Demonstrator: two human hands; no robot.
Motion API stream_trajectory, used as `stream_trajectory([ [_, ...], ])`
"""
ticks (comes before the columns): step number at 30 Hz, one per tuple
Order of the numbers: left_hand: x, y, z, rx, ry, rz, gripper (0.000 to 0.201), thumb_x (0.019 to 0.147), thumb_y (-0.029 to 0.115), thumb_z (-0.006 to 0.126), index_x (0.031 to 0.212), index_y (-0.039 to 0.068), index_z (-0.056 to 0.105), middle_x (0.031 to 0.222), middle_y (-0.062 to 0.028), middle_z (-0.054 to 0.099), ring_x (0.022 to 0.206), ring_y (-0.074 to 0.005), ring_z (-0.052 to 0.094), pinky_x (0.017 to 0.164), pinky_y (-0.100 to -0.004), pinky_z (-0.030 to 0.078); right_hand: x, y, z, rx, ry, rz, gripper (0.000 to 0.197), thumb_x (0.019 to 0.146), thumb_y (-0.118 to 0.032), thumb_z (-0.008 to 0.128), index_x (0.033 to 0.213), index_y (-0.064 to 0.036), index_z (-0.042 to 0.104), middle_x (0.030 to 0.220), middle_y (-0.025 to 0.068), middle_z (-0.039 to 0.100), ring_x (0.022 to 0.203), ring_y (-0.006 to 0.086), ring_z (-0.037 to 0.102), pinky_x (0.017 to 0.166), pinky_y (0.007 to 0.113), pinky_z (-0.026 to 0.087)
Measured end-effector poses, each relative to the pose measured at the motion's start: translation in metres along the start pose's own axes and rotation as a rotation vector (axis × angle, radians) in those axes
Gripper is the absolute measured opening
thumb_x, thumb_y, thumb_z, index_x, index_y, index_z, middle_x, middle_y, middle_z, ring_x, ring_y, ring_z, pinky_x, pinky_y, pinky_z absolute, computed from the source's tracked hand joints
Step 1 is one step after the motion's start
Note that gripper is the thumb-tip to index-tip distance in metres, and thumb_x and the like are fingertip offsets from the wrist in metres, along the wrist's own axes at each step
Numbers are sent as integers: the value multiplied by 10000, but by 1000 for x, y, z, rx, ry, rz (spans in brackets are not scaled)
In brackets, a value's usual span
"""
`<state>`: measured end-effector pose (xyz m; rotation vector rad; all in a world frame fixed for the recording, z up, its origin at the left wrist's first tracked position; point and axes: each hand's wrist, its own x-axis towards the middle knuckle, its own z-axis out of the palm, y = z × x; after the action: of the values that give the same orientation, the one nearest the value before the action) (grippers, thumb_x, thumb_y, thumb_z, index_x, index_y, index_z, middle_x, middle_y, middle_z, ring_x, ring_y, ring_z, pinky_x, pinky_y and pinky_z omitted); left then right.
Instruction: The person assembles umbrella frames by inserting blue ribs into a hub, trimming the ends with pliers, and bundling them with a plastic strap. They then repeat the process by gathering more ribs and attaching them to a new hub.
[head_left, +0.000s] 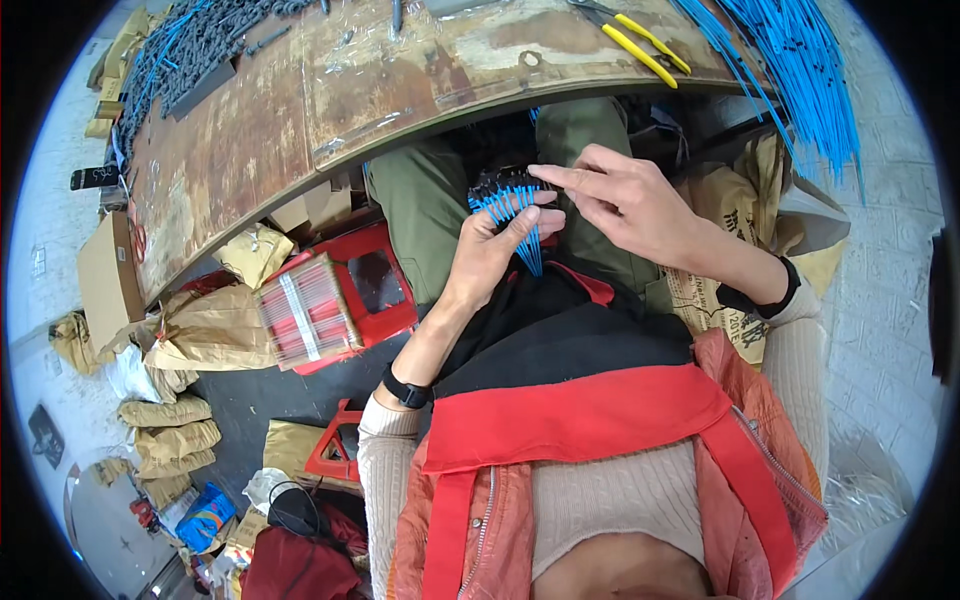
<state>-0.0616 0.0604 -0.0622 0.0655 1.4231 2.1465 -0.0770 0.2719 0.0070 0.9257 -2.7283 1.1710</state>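
Below the near edge of the table (420,75), the left hand (482,252) is clasping fanned blue strips (529,256), as if steadying dark ends (497,183) for the half-open, seemingly empty right hand (632,200).

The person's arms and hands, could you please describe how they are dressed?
Both sleeves are ribbed beige knit. Beyond the cuff, the left arm wears a slim black wristband; the right, a wider black band of unclear kind. Neither grip, left hand or right hand, shows a glove.
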Motion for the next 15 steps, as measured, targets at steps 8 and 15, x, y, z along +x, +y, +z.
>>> stream_trajectory([
  [8,-1,2,4,19,-25,8,306,986,177,545,1236,7,594,1075,-129,684,1004,-214,665,889,-340,540,-3,2,0,14,23,-26,485,824,39,600,1276,-136,617,856,100,557,656,213,565,582,324,464],
  [15,-3,3,-3,27,-37,19,300,988,173,543,1230,4,597,1064,-121,685,1000,-204,665,893,-334,537,6,-7,-3,-174,-3,-95,476,822,46,583,1265,-126,617,865,108,549,684,246,580,598,345,472],
])
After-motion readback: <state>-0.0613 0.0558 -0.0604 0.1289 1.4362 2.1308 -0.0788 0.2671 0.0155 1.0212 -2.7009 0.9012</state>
